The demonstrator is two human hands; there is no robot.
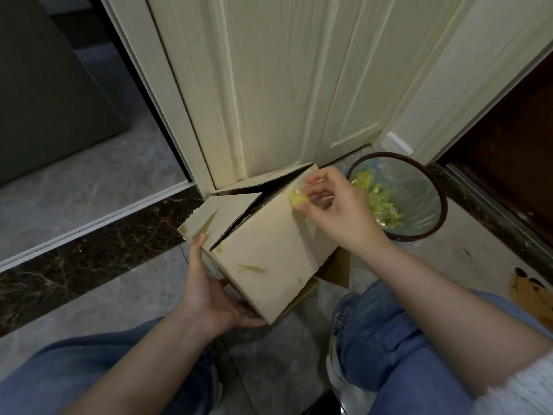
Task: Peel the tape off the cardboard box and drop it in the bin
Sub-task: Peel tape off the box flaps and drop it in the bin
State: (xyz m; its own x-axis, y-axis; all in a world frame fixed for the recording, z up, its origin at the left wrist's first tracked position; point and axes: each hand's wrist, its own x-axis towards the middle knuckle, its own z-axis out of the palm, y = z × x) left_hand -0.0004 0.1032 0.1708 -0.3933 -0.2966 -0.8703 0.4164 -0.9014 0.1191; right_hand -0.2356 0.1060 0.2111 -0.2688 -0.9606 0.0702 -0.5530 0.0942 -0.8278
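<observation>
Tape [298, 199], a crumpled yellowish wad, is pinched in the right hand [335, 205] fingers against the cardboard box [269, 250] gripped by the left hand [209, 295], with the bin [442, 205] just beyond already holding scraps, so dropping remains.

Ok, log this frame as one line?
left hand: holds cardboard box | right hand: pinches yellowish tape at box | bin: holds tape scraps | stage: peeling

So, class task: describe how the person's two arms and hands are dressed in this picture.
Both forearms are bare, and the left hand and right hand wear no gloves, rings or watch. A fuzzy white sleeve, pushed up, shows on the right arm only.
</observation>
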